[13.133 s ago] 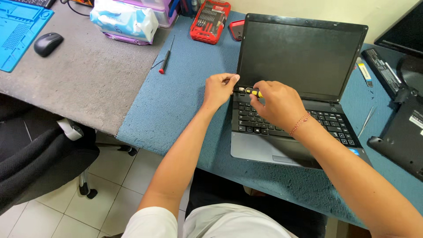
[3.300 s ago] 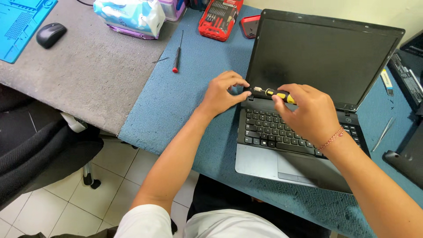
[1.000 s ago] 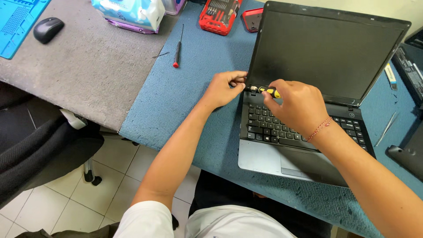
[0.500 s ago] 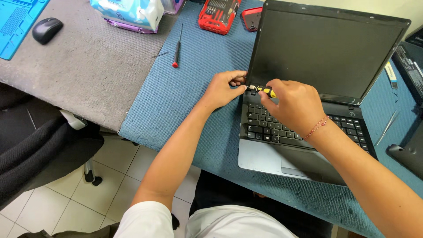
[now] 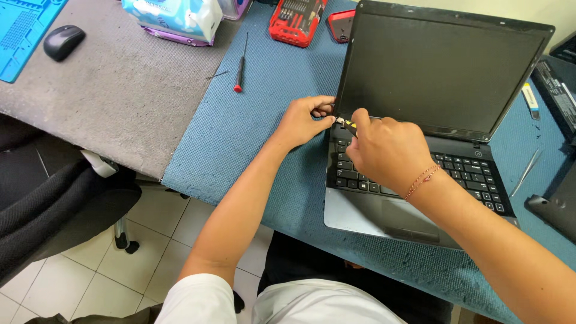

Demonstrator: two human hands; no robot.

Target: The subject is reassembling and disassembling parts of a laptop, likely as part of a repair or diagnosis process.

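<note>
1. A light-blue mat point(image 5: 24, 30) is seen far to the left of the laptop point(image 5: 420, 150), at the edge of the grey desk pad point(image 5: 120, 102).
2. A black computer mouse point(image 5: 63, 41) is laid on the grey pad just beside that mat, well to the left of the laptop.
3. A pack of tissues point(image 5: 171, 18) in blue and white wrap is set at the far side of the desk, left of the laptop.
4. A thin screwdriver with a red tip handle point(image 5: 240, 65) is laid on the blue mat point(image 5: 264, 138) to the left of the laptop, untouched by either hand.
5. A red bit set case point(image 5: 297, 21) is placed behind the laptop's left corner.
6. The left hand point(image 5: 303, 120) is rested against the laptop's left hinge corner, its fingers curled and pressed to the edge of the lid; nothing is seen gripped in it.
7. The right hand point(image 5: 387, 150) is held over the upper left of the keyboard, closed around a small screwdriver with a yellow-and-black handle point(image 5: 349, 126), whose tip is directed at the left hinge corner, close to the left fingertips.
8. The laptop is stood open on the blue mat, its screen dark.
9. A pair of tweezers point(image 5: 527, 173) is laid on the mat to the right of the laptop.
</note>
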